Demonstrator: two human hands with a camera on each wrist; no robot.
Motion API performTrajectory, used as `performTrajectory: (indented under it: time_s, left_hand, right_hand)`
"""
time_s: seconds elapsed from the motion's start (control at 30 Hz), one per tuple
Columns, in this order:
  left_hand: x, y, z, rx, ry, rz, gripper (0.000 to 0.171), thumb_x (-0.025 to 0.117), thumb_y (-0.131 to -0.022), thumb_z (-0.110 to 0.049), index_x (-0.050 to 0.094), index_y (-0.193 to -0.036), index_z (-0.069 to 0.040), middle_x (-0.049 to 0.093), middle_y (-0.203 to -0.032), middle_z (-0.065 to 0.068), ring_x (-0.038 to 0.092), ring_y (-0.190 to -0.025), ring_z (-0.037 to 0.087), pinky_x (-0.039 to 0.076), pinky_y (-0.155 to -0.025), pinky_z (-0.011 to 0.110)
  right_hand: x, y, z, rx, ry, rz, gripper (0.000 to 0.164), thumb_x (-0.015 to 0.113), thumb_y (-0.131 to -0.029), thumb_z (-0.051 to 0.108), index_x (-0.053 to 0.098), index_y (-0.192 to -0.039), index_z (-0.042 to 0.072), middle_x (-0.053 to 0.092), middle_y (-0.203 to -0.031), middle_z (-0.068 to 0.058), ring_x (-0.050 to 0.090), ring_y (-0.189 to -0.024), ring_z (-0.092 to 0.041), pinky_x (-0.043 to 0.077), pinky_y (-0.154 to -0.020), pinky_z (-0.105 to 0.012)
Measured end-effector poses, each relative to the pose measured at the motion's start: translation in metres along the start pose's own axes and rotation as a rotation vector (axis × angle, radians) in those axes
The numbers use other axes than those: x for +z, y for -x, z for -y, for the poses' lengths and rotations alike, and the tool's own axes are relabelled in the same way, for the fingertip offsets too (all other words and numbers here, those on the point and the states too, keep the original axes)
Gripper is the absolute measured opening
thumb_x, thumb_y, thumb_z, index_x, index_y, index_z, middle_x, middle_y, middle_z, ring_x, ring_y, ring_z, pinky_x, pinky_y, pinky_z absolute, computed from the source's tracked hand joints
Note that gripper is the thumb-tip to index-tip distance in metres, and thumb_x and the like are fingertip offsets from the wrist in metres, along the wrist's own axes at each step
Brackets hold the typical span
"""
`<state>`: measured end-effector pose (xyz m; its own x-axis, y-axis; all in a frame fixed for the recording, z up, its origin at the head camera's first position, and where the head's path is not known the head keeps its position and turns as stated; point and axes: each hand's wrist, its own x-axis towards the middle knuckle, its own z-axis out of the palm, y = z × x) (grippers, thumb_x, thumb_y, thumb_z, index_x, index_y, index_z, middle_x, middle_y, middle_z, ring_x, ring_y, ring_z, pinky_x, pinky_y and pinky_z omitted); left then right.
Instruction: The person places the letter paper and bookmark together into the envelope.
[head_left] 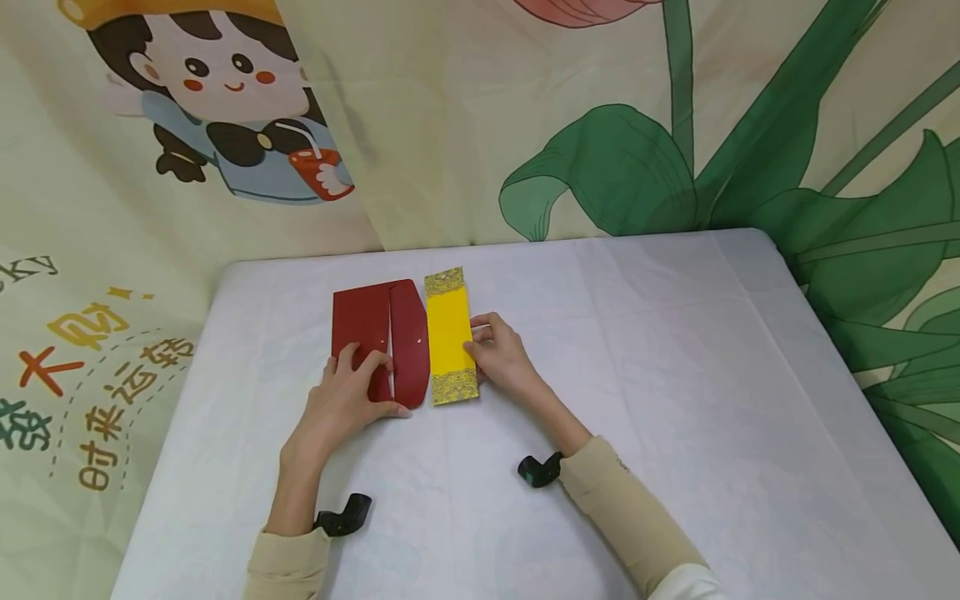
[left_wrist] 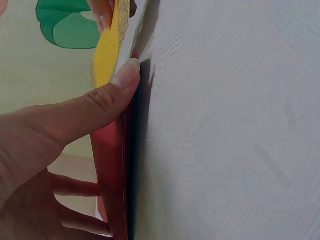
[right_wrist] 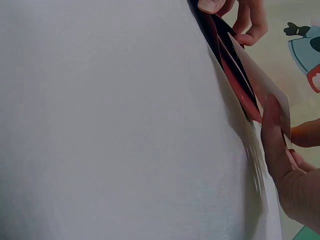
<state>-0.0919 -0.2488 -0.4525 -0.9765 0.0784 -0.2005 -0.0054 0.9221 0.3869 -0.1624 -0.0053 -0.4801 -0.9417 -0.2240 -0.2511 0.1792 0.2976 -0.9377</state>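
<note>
A red envelope lies on the white table with its flap folded out to the right. Bent fingers of my left hand hold the envelope near its mouth, and the thumb lies along its near edge. To the right, a yellow card with patterned bands at both ends stands close beside the flap. My right hand pinches its right edge between thumb and fingers. From the right wrist view, the card's pale side faces the camera, and the envelope's mouth gapes dark.
White cloth covers the table. Behind it hangs a printed curtain with a cartoon figure, green leaves and writing. A black device sits at the left wrist, another black device at the right.
</note>
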Motion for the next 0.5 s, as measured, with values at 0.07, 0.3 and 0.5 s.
performTrajectory:
  time_s: [0.07,0.3,0.5]
  left_hand:
    - [0.0,0.0,0.0,0.002,-0.003,-0.001,0.072,0.089,-0.076,-0.048,0.053,-0.131,-0.02,0.027,-0.157,0.034,0.028,-0.137,0.063,0.043,-0.094,0.079]
    - [0.0,0.0,0.001,0.007,0.009,0.003,0.072,0.088,-0.076,-0.049,0.053,-0.131,-0.019,0.026,-0.158,0.034,0.027,-0.138,0.065,0.041,-0.094,0.081]
    - [0.0,0.0,0.001,0.009,0.004,-0.003,0.073,0.088,-0.075,-0.05,0.053,-0.132,-0.02,0.027,-0.157,0.034,0.029,-0.137,0.063,0.042,-0.094,0.08]
  right_hand:
    - [0.003,-0.001,0.001,-0.008,0.0,0.008,0.04,0.064,-0.1,0.012,0.051,-0.137,0.006,0.066,-0.11,-0.012,0.065,-0.075,-0.021,0.057,-0.054,-0.029]
    - [0.013,-0.005,0.002,-0.029,0.004,0.052,0.039,0.063,-0.101,0.011,0.05,-0.137,0.004,0.066,-0.109,-0.014,0.066,-0.073,-0.02,0.058,-0.053,-0.031]
    - [0.021,-0.01,0.003,-0.027,-0.004,0.066,0.038,0.063,-0.101,0.01,0.05,-0.136,0.003,0.067,-0.109,-0.015,0.066,-0.071,-0.02,0.058,-0.052,-0.031]
